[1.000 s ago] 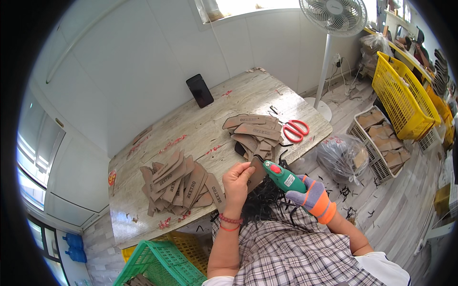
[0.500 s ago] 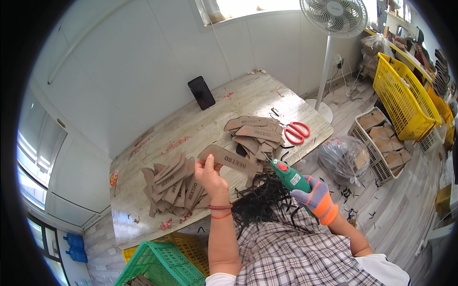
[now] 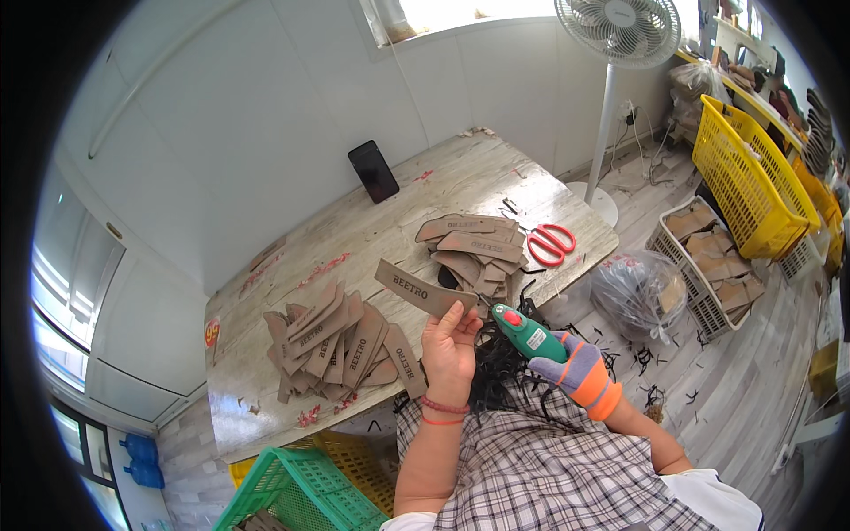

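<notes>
"Left hand (image 3: pixel 450 354) has swung right, pinching a brown strip (image 3: pixel 409 287) above the tabletop (image 3: pixel 482 173)."

"And the right hand (image 3: pixel 580 373)?"

"Gloved, gripping the green tool (image 3: pixel 529 337); the strip slants lengthwise from upper left down toward its tip."

The left hand (image 3: pixel 450 361) wore a red beaded bracelet (image 3: pixel 444 407) and orange-red cord (image 3: pixel 443 422); the right hand (image 3: pixel 575 376), a purple-and-orange glove (image 3: pixel 600 395); white sleeves (image 3: pixel 708 496) flanked a plaid garment (image 3: pixel 549 473).

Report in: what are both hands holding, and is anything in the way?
Left hand pinching a brown strip. Gloved right hand gripping a green handheld tool, tip near the strip's right end. Black scraps bunched close by, not covering the strip.
</notes>
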Tool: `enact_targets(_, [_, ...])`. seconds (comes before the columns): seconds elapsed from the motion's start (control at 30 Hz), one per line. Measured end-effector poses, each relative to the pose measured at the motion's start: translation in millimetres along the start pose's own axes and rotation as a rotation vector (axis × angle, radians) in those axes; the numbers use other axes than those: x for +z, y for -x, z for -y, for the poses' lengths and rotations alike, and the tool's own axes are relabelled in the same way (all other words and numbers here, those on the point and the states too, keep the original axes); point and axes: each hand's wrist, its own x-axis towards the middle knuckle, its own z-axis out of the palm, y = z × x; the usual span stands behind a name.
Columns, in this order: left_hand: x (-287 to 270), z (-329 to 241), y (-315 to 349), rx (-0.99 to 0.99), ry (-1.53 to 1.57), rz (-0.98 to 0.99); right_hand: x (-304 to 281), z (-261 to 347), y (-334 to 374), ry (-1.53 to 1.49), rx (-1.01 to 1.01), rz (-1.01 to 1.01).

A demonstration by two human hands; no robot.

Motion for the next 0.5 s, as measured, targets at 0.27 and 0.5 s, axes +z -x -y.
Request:
enact_targets(0.27, [5.2, 9.0, 3.7, 0.075, -0.058, -0.003, 1.0, -2.9, -1.7, -0.029, -0.017, -0.004])
enact_targets(0.5, [2.5, 7.0, 3.1, 0.129, -0.187, 0.018, -2.9, -4.7, -2.6, -0.046, -0.001, 0.025])
